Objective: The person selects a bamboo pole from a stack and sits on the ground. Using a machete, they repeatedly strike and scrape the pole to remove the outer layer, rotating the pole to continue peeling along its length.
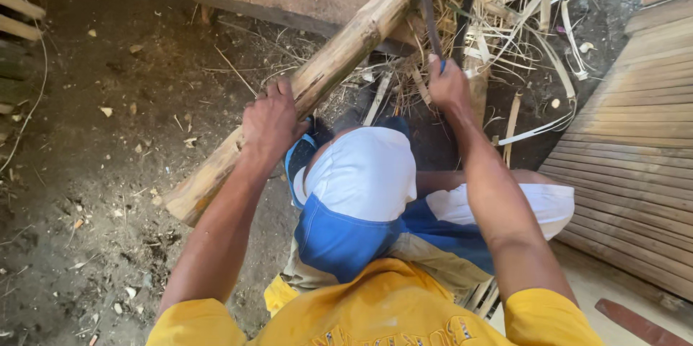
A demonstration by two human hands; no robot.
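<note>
Single head view, steep downward, close over lap and dirt floor (pixel 86 173).

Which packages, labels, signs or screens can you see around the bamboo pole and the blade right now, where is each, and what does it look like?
No packages, signs or screens are in view.
Shirt lettering: the only printed thing, a curved row of pale outlined letters across the yellow shirt at the bottom edge, below the left hand on the bamboo pole and the right hand gripping the blade.
</note>
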